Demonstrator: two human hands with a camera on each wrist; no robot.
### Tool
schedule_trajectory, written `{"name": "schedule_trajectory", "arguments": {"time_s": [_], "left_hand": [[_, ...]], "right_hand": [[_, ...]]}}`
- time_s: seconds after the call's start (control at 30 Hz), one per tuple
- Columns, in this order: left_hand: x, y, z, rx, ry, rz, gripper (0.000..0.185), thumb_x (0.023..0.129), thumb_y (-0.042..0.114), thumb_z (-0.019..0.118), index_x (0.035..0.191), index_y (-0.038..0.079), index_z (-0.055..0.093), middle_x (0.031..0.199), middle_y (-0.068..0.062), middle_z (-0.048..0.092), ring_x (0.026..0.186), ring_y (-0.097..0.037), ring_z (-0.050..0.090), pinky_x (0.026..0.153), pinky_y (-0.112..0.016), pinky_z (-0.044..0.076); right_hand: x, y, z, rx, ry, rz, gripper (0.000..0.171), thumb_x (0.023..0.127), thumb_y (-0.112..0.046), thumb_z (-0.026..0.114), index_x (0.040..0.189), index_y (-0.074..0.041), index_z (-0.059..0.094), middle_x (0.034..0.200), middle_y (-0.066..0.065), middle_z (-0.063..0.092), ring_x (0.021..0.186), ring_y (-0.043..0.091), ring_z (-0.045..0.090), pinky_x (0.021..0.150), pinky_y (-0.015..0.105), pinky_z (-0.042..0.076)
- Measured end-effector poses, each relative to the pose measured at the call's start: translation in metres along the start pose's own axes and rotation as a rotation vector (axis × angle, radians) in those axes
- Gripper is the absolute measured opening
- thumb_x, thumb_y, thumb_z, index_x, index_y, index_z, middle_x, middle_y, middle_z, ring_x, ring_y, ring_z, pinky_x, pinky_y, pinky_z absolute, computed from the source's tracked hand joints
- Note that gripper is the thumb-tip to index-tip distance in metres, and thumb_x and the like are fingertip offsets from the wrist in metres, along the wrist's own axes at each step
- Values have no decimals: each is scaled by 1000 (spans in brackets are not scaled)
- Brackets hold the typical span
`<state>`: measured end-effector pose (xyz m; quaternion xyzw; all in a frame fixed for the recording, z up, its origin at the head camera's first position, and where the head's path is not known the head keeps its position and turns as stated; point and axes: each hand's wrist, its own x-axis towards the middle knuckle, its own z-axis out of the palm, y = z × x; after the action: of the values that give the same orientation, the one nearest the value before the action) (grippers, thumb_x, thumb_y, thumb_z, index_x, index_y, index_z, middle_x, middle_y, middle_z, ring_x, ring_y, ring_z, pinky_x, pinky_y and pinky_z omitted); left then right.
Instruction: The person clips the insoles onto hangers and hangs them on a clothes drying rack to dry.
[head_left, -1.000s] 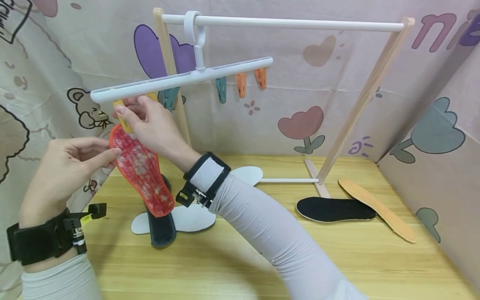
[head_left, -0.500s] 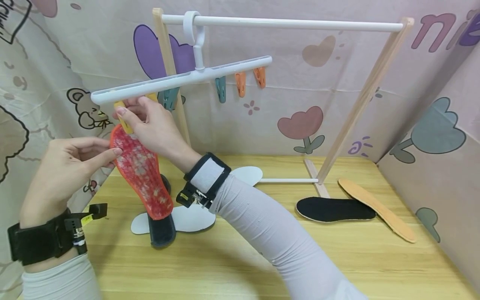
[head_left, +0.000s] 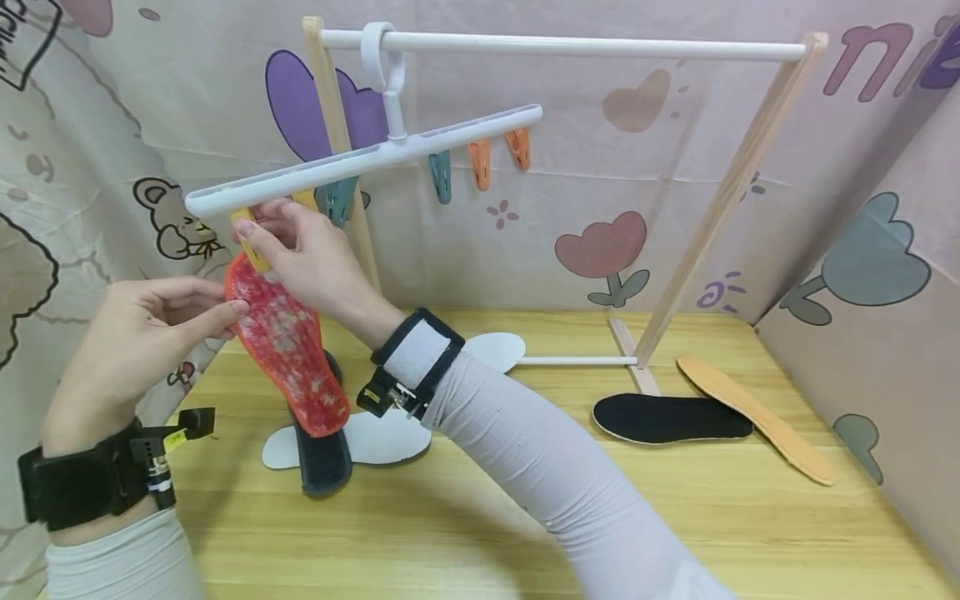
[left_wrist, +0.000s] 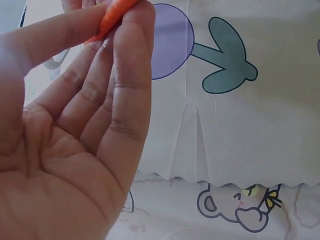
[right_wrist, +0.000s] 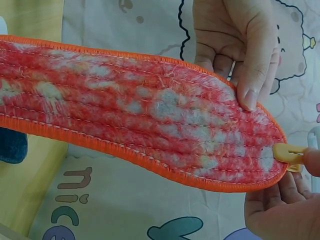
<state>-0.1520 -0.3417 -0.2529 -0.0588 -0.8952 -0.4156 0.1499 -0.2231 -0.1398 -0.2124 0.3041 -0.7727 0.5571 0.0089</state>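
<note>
A red, white-mottled insole (head_left: 288, 346) with orange stitched edging hangs at a slant below the left end of a white hanger (head_left: 367, 158). Thumb and fingers of my left hand (head_left: 142, 342) pinch its upper left edge. My right hand (head_left: 315, 262) pinches a yellow clothespin (head_left: 251, 242) under the hanger. In the right wrist view the tip of the yellow clothespin (right_wrist: 287, 153) overlaps the end of the insole (right_wrist: 165, 110). Only the insole's orange edge (left_wrist: 115, 17) shows between thumb and forefinger in the left wrist view.
The hanger hooks on the rack's white rod (head_left: 570, 46), tilted down leftward. Teal clothespins (head_left: 440, 177) and orange clothespins (head_left: 480, 164) hang along it. On the table lie a white insole (head_left: 386, 435), a dark insole (head_left: 326, 467), a black insole (head_left: 671, 418) and a tan insole (head_left: 757, 421).
The hanger's left end has dipped slightly and its right end has risen a little. Both hands and the insole have shifted slightly right, with the same grips.
</note>
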Motion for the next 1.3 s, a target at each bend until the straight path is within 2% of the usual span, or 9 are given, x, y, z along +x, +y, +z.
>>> {"name": "schedule_trajectory", "arguments": {"time_s": [0.23,0.4,0.77,1.0,1.23,1.3], "left_hand": [[2,-2,0,-18,-48,-11,17,104,26,74,118,17,76,90,29,76,79,1,72,51,-29,48],[5,-5,1,6,-65,-16,20,104,27,74,120,15,75,90,30,75,79,1,70,45,-33,46],[6,-9,3,40,-72,-31,29,104,29,74,124,8,73,90,31,73,82,3,69,51,-31,50],[5,-13,1,31,-75,-65,26,103,29,75,121,11,73,88,27,74,81,2,69,50,-32,52],[8,-16,2,70,-81,-75,34,104,31,74,124,4,73,88,29,73,81,3,68,60,-28,53],[8,-17,2,70,-86,-80,34,103,31,74,124,4,73,88,29,73,80,2,68,58,-29,53]], "right_hand": [[0,3,-1,-23,13,-1,39,111,-31,62,144,-12,63,137,2,75,124,5,71,94,11,53],[-1,5,-2,-48,12,12,39,110,-33,62,144,-12,63,138,1,74,124,5,70,95,12,54],[-5,16,-4,-49,-23,33,45,110,-30,63,152,-13,60,147,2,70,130,9,69,96,14,56],[-7,26,-5,-23,-51,30,42,110,-26,63,149,-12,63,146,3,71,126,10,71,88,10,55],[-11,39,-6,20,-62,23,40,110,-22,62,148,-7,63,142,9,72,124,14,72,87,11,55],[-11,43,-7,27,-63,31,40,110,-21,63,147,-7,63,141,10,73,123,15,72,87,11,56]]}}
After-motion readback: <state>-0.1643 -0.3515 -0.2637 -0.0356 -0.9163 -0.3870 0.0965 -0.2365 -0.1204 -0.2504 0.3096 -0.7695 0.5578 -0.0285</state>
